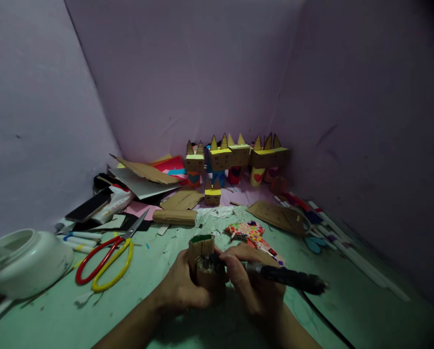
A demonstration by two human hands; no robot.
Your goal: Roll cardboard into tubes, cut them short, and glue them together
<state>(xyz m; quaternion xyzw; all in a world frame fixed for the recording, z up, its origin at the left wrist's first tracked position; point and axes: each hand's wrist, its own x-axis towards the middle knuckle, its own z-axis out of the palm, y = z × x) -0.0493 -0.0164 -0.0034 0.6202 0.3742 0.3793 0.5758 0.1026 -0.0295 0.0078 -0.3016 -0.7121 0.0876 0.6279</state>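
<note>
Near the front middle of the table, my left hand (182, 286) is wrapped round a small brown cardboard piece (201, 246). Its upright top edge shows green inside, and a rough, torn-looking patch faces me. My right hand (255, 278) grips a dark pen-like tool (293, 278) with a silvery collar and a ragged back end. The tool's dark tip points left and meets or nearly meets the rough patch; its exact kind is unclear. Just beyond my right hand lies a flowery patterned piece (251, 231). Fingers hide the lower part of the cardboard.
Several cardboard figures with pointed ears (220, 160) stand along the back, one smaller figure (212, 196) before them. Scissors (124, 242) lie open at left, beside a white pot (31, 264). Cardboard sheets (147, 172) pile up behind. Pens (344, 247) line the right; a black cord (324, 320) runs front right.
</note>
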